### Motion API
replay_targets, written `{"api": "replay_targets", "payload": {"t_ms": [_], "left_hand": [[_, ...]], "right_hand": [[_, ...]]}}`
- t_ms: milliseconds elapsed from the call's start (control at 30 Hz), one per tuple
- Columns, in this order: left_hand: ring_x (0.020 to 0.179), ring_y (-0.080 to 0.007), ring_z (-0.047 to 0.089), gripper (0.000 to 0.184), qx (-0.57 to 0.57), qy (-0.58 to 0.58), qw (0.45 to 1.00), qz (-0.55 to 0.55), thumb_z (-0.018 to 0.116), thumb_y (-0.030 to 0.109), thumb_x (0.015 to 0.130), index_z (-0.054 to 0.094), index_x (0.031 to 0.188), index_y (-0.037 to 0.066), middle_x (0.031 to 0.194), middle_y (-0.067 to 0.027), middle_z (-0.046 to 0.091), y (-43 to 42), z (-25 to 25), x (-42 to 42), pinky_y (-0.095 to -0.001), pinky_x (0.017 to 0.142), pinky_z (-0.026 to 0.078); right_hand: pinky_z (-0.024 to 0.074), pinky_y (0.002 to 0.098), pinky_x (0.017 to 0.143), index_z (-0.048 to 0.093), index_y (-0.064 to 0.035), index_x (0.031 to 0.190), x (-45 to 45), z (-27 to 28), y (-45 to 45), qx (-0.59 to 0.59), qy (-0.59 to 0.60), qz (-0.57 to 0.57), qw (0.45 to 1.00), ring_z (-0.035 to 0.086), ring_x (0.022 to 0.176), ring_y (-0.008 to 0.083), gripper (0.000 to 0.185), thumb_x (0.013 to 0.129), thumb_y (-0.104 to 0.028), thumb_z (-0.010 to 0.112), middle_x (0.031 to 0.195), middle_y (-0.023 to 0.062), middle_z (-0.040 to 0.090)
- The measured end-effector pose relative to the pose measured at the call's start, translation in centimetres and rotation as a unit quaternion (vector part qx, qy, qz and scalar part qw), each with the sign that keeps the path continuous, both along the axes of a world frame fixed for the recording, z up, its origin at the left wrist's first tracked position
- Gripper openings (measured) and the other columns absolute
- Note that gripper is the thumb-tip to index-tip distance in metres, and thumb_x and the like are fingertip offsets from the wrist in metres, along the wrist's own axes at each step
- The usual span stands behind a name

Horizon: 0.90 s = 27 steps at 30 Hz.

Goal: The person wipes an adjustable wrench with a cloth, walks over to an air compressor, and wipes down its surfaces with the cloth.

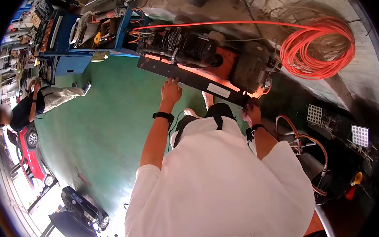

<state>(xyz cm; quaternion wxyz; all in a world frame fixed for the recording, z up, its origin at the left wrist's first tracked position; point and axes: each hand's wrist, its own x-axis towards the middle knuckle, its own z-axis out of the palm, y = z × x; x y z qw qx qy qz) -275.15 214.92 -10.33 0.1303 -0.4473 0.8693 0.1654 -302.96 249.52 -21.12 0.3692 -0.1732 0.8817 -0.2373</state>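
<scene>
A long black panel [187, 77] with a white label [218, 90] runs slantwise along the front of an orange machine [225, 66] with dark motor parts. The fingers of my left hand [171, 92] are curled over the panel's near edge, left of the label. At the panel's right end, my right hand [253, 115] is closed on a dark reddish rag [248, 105]. The rag is small in view and partly covered by the fingers. Black bands circle both wrists.
A coiled orange hose [320, 49] hangs at the upper right. Blue tool carts [71, 62] stand upper left, with a person [28, 106] beside them. Perforated white plates [360, 135] and brown hoses [316, 141] are at my right. A red car [30, 158] and dark car [84, 212] stand lower left.
</scene>
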Motion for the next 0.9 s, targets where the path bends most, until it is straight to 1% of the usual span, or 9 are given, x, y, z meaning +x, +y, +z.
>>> {"api": "replay_targets", "payload": {"t_ms": [100, 400, 433, 467, 533, 600, 733, 800, 900], "left_hand": [[0.117, -0.0336, 0.051, 0.053, -0.004, -0.007, 1.000, 0.002, 0.059, 0.022, 0.084, 0.050, 0.135, 0.011, 0.132, -0.0126, 0.048, 0.2, 0.1, -0.3, -0.0521, 0.094, 0.045], [0.117, -0.0368, 0.051, 0.061, 0.065, -0.043, 0.997, -0.005, 0.060, 0.021, 0.083, 0.043, 0.141, 0.011, 0.138, -0.0154, 0.042, 0.4, 2.9, -1.3, -0.0539, 0.091, 0.046], [0.116, -0.0369, 0.052, 0.062, 0.096, -0.054, 0.994, -0.001, 0.060, 0.021, 0.082, 0.042, 0.141, 0.010, 0.138, -0.0160, 0.042, 0.3, 4.4, -1.9, -0.0528, 0.091, 0.047], [0.116, -0.0369, 0.052, 0.062, 0.096, -0.053, 0.994, 0.002, 0.060, 0.021, 0.082, 0.042, 0.141, 0.010, 0.138, -0.0160, 0.042, 0.3, 4.9, -2.2, -0.0528, 0.091, 0.047], [0.115, -0.0367, 0.053, 0.062, 0.103, -0.040, 0.994, 0.001, 0.060, 0.021, 0.083, 0.042, 0.141, 0.008, 0.136, -0.0166, 0.043, 0.3, 5.4, -2.3, -0.0503, 0.090, 0.048], [0.113, -0.0368, 0.054, 0.060, 0.059, -0.014, 0.998, -0.033, 0.059, 0.021, 0.083, 0.043, 0.139, 0.007, 0.134, -0.0175, 0.044, 0.7, 4.5, -1.5, -0.0493, 0.089, 0.049], [0.108, -0.0370, 0.058, 0.052, 0.029, -0.065, 0.992, -0.103, 0.055, 0.022, 0.087, 0.046, 0.135, 0.005, 0.130, -0.0198, 0.045, -0.6, 1.8, -0.7, -0.0493, 0.085, 0.051], [0.106, -0.0373, 0.059, 0.050, 0.061, -0.041, 0.993, -0.088, 0.054, 0.023, 0.088, 0.047, 0.133, 0.003, 0.131, -0.0201, 0.044, -1.2, 1.5, -0.8, -0.0495, 0.084, 0.051], [0.101, -0.0380, 0.061, 0.048, -0.021, -0.007, 0.993, -0.118, 0.051, 0.023, 0.090, 0.047, 0.131, -0.002, 0.132, -0.0202, 0.043, -0.8, -1.3, -0.2, -0.0497, 0.081, 0.052]], "right_hand": [[0.0501, 0.0520, 0.079, 0.066, 0.0005, 0.100, 0.6, -1.9, -2.8, -0.036, 0.167, 0.176, 0.970, 0.062, 0.086, 0.0445, 0.036, 0.090, -0.034, 0.062, 0.100, 0.0308, 0.061], [0.0474, 0.0505, 0.088, 0.066, -0.0010, 0.095, 2.8, 6.1, -7.9, -0.152, 0.024, 0.358, 0.921, 0.054, 0.105, 0.0475, 0.035, 0.085, -0.034, 0.069, 0.115, 0.0328, 0.053], [0.0521, 0.0463, 0.075, 0.064, -0.0021, 0.096, 2.4, 5.7, -7.2, -0.247, 0.199, 0.369, 0.874, 0.062, 0.086, 0.0417, 0.029, 0.090, -0.030, 0.061, 0.103, 0.0271, 0.059], [0.0521, 0.0463, 0.075, 0.064, -0.0021, 0.096, 1.7, 5.4, -6.4, -0.248, 0.199, 0.372, 0.872, 0.062, 0.086, 0.0417, 0.029, 0.090, -0.030, 0.061, 0.103, 0.0271, 0.059], [0.0525, 0.0388, 0.057, 0.063, -0.0060, 0.102, 0.3, 7.5, -6.1, -0.280, -0.044, 0.122, 0.951, 0.063, 0.063, 0.0313, 0.025, 0.095, -0.026, 0.050, 0.083, 0.0195, 0.062], [0.0488, 0.0312, 0.046, 0.062, -0.0087, 0.106, -0.9, 0.8, 0.0, -0.124, -0.175, -0.114, 0.970, 0.060, 0.050, 0.0221, 0.027, 0.096, -0.021, 0.040, 0.066, 0.0116, 0.058], [0.0543, 0.0387, 0.058, 0.063, -0.0065, 0.105, -0.5, -2.1, 2.1, 0.132, -0.177, -0.134, 0.966, 0.068, 0.067, 0.0319, 0.030, 0.095, -0.028, 0.044, 0.074, 0.0178, 0.065], [0.0532, 0.0485, 0.076, 0.064, -0.0030, 0.107, 0.2, -3.7, 1.3, 0.178, 0.097, 0.065, 0.977, 0.067, 0.085, 0.0429, 0.042, 0.093, -0.039, 0.047, 0.090, 0.0268, 0.067], [0.0468, 0.0514, 0.092, 0.065, 0.0002, 0.108, 0.8, -2.3, -2.1, 0.194, 0.071, 0.047, 0.977, 0.059, 0.104, 0.0482, 0.055, 0.087, -0.050, 0.053, 0.106, 0.0315, 0.064]]}}
